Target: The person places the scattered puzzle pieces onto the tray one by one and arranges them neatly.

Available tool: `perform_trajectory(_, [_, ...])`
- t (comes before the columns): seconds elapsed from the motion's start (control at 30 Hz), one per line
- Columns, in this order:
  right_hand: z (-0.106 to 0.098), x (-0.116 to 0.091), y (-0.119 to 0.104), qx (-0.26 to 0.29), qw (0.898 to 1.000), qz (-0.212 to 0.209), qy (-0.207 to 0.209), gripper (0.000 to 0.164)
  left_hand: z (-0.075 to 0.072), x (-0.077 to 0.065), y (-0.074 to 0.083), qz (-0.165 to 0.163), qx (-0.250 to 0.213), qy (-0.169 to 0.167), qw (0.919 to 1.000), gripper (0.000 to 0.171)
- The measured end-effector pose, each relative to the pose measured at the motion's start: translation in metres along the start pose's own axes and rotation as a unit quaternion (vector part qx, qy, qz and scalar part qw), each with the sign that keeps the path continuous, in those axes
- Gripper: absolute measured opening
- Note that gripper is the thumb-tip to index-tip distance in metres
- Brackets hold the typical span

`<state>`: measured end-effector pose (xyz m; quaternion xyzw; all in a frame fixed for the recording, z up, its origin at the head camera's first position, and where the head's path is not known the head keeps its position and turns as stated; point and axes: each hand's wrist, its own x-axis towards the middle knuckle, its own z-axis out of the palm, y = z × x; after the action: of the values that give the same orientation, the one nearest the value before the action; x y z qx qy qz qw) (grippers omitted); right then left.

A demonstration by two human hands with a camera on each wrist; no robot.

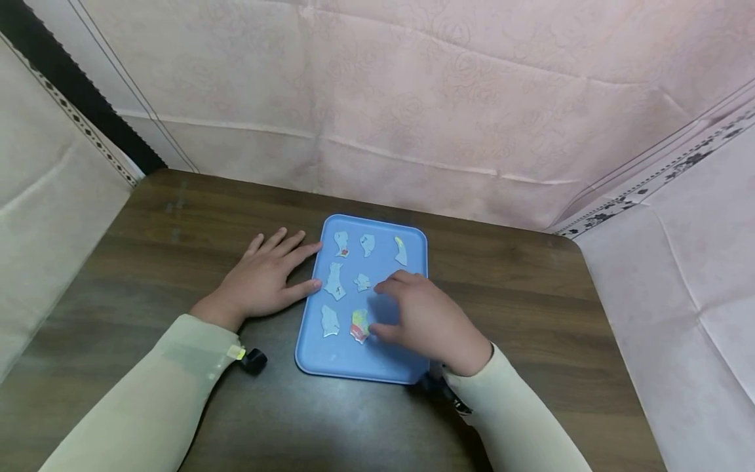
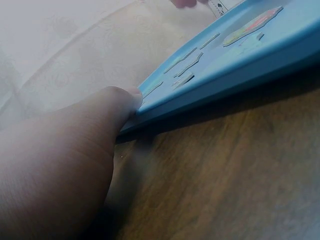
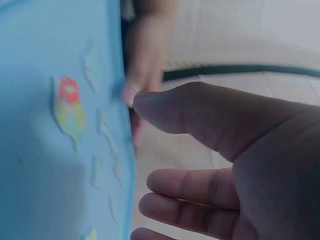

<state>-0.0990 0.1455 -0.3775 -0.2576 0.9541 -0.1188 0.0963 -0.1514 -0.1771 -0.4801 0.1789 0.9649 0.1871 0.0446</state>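
Observation:
A blue rectangular tray lies on the table, bearing several flat, jagged-edged pieces that look like card fragments. Most are pale blue; one multicoloured piece shows red and yellow-green, and a slim piece has a yellow patch. My left hand lies with spread fingers at the tray's left side, its thumb touching the rim. Over the right half of the tray is my right hand, fingers loosely bent, thumb near the multicoloured piece. In the right wrist view, thumb and fingers stand apart with nothing between them.
The brown wooden table extends around the tray. Pale patterned cloth hangs behind it and at both sides. A black strip runs down the cloth at the upper left. Small dark devices sit at both wrists.

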Motion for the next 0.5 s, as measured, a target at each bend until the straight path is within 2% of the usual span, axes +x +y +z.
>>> perform_trajectory(0.23, [-0.010, -0.022, 0.028, 0.075, 0.992, 0.067, 0.080, 0.056, 0.000, 0.001, 0.002, 0.003, -0.006, 0.002, 1.0000, 0.085])
perform_trajectory(0.37, [-0.010, -0.030, 0.045, 0.074, 0.986, 0.080, 0.123, 0.055, -0.001, 0.002, 0.001, 0.002, -0.005, 0.004, 1.0000, 0.083])
perform_trajectory(0.5, [-0.005, -0.035, 0.062, 0.058, 0.988, 0.071, 0.127, 0.068, 0.001, 0.003, 0.001, 0.003, -0.010, 0.005, 0.9999, 0.082])
